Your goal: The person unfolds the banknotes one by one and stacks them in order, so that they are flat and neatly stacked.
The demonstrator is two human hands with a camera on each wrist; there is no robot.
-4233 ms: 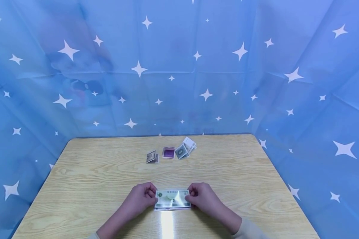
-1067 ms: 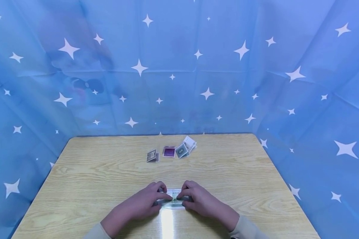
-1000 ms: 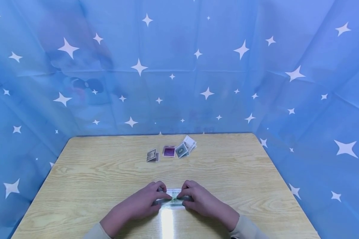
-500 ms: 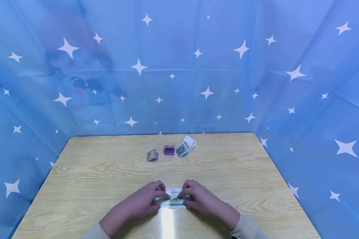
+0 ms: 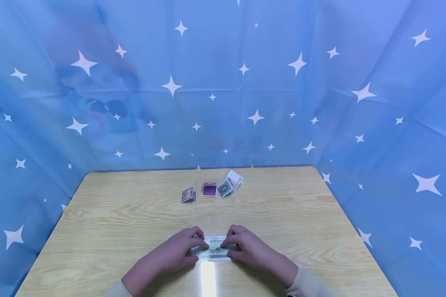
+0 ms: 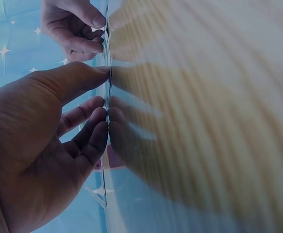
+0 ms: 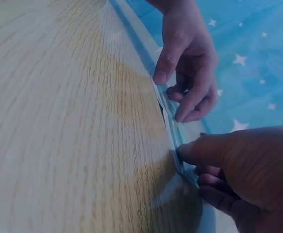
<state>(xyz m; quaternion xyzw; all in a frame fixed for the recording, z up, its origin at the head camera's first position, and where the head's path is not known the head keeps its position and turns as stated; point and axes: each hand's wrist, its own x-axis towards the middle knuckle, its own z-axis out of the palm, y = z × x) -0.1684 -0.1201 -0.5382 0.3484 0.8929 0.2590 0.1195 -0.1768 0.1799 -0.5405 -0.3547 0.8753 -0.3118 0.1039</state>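
A shiny green banknote [image 5: 215, 252] lies flat on the table near its front, long side toward me, with a clear margin along its edges. My left hand [image 5: 178, 249] rests over its left part, index fingertip on the note and thumb by the near edge. From the other side my right hand [image 5: 250, 249] presses its right part in the same way. The two index fingertips stand a short gap apart near the note's middle. In the left wrist view, the fingertips [image 6: 100, 127] touch down along the banknote's thin edge. The note's ends are mostly hidden under the hands.
Several folded notes stand farther back on the wooden table [image 5: 107, 214]: a grey one [image 5: 187, 194], a purple one [image 5: 209, 189], a blue-grey one [image 5: 224, 188] and a whitish one [image 5: 235, 178]. Blue curtains with white stars [image 5: 223, 82] enclose the back and sides.
About four seconds ago both hands pinched the banknote's ends, with a purplish note edge showing beneath. Now they press nearer the middle. Over the last second the index fingertips have slid slightly apart.
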